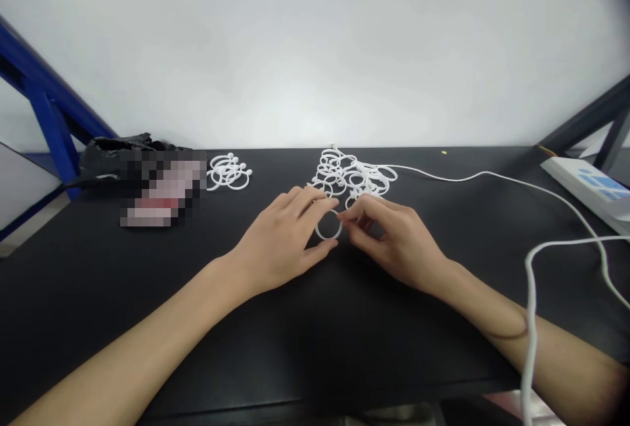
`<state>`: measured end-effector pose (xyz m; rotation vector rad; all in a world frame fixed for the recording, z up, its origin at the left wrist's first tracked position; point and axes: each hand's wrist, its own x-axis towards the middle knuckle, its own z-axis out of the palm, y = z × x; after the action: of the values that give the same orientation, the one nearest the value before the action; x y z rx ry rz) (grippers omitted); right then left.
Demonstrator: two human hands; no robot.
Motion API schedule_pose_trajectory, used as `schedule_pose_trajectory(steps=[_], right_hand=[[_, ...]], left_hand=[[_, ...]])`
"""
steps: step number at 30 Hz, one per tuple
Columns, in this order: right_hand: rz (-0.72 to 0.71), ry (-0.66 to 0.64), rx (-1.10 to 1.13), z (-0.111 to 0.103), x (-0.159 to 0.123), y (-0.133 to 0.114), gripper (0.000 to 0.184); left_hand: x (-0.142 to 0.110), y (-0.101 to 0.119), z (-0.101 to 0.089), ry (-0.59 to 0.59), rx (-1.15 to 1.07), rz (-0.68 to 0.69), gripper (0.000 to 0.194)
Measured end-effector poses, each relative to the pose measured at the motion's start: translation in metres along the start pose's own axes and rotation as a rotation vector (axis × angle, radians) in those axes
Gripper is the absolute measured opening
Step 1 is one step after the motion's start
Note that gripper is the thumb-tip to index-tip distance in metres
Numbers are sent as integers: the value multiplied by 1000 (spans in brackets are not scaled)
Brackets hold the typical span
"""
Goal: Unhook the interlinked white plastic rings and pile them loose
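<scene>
A thin white ring (329,238) is between my two hands, its round opening facing me. My left hand (278,242) curves around its left side, with the index finger at the top edge and the thumb at the bottom edge. At the ring's right edge, the thumb and index finger of my right hand (394,235) are pinched together on it. Just beyond my fingers lies a loose pile of similar white rings (357,180), some with small round knobs. Farther left is a smaller heap of white rings (229,173), also with knobs.
A black table (305,340) runs back to a pale wall. Black crumpled plastic (115,153) and a pixelated pinkish object (167,190) lie at left. A white cable (529,321) crosses my right forearm; a white box (590,180) is at right.
</scene>
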<state>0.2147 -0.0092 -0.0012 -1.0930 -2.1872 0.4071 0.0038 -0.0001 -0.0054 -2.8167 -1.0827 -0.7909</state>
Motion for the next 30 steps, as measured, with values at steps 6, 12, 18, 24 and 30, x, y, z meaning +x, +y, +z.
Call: schedule_pose_trajectory(steps=[6, 12, 18, 24, 30], right_hand=[[40, 19, 16, 2, 2, -3, 12], [113, 30, -166, 2, 4, 1, 17], [83, 59, -487, 0, 6, 6, 17], [96, 16, -610, -3, 5, 9, 18], [103, -25, -626, -4, 4, 6, 14]], left_hand=[[2, -3, -1, -37, 3, -26, 29], [3, -23, -5, -13, 131, -183, 33], [-2, -66, -23, 32, 416, -544, 39], [-13, -85, -33, -69, 602, -655, 45], [-16, -86, -33, -162, 648, -649, 47]])
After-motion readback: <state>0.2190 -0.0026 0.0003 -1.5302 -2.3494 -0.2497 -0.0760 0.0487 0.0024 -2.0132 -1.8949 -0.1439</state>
